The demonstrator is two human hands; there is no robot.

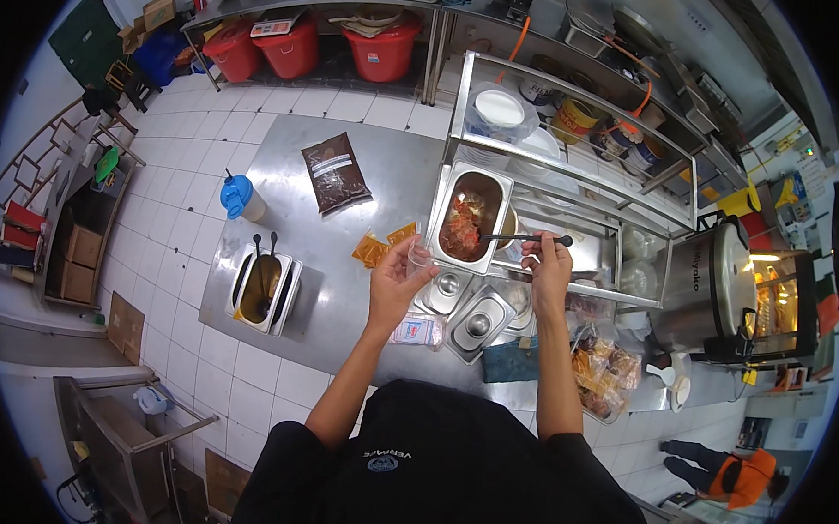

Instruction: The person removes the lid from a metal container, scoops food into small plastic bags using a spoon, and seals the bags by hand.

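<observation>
- Left hand [394, 279] fingers curled around a small clear plastic bag [419, 255], beside the steel sauce pan [471, 219].
- Right hand [547, 265] pinching a dark ladle handle [530, 239] that reaches into that red-sauce pan.

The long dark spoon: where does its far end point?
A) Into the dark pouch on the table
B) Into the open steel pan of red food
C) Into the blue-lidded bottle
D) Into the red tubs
B: the right hand holds the spoon, whose far end reaches over the open steel pan of red food.
</observation>
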